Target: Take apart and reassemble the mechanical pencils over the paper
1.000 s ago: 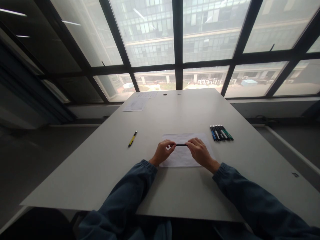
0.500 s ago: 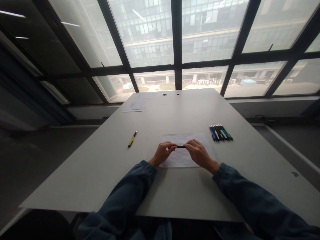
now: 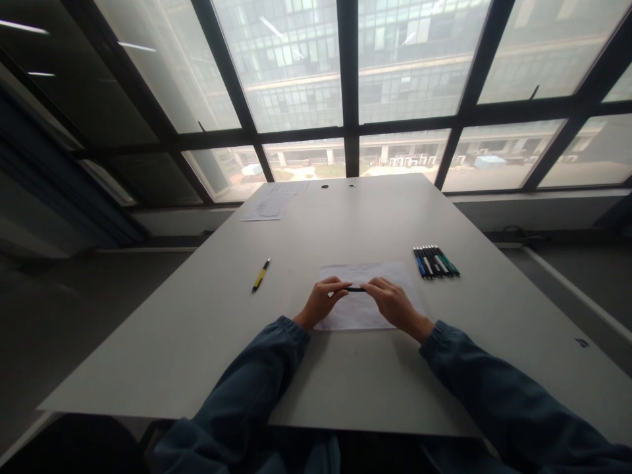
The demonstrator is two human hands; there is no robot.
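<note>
Both my hands hold a black pen (image 3: 356,289) level above a white sheet of paper (image 3: 358,316) on the grey table (image 3: 207,342). My left hand (image 3: 323,301) pinches the pen's left end with curled fingers. My right hand (image 3: 392,301) grips its right end, fingers closed round it. Only a short stretch of the pen shows between the two hands.
A row of several pens (image 3: 436,261) lies to the right of the sheet. A yellow and black pen (image 3: 261,275) lies alone to the left. Printed papers (image 3: 271,203) rest at the table's far left edge, below large windows.
My hands have drawn slightly closer together along the pen, so less of it shows between them. Nothing else on the table has moved.
</note>
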